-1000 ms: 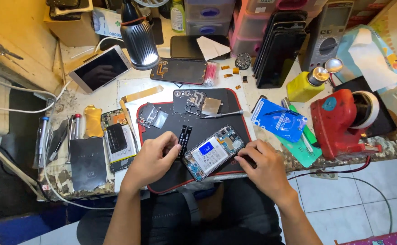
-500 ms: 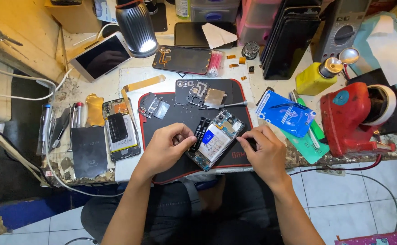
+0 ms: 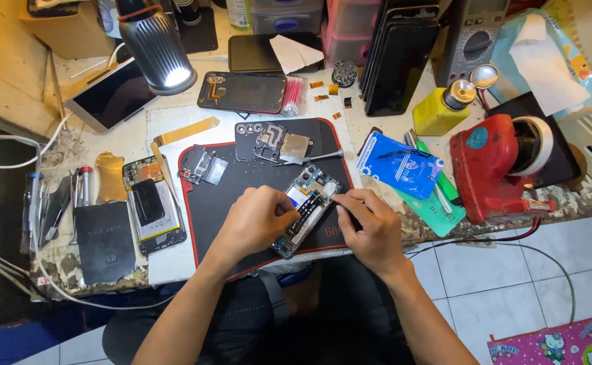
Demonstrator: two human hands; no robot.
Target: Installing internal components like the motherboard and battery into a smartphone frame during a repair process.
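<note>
Both hands close on the opened phone (image 3: 307, 209), which lies tilted on the black work mat (image 3: 242, 196) near its front edge. Left hand (image 3: 255, 220) curls over the phone's lower left side, fingers bent down onto the exposed board; whether they pinch a small part I cannot tell. Right hand (image 3: 370, 226) presses its fingertips against the phone's right edge, near the top, steadying it.

Compared with a second ago, the phone is turned more upright and sits a little higher on the mat, and the two hands have drawn in closer, so that they now meet over the middle of the board. The thin black strip that lay just left of the phone is no longer seen apart; it seems to lie along the board under the left fingers. That suggests the work has passed from positioning to fine handling of the inside.

Behind the phone lie a removed back cover (image 3: 269, 138) and a screwdriver (image 3: 309, 157); a second opened phone (image 3: 152, 213) rests left of the mat, a red tape dispenser (image 3: 495, 165) at the right.
</note>
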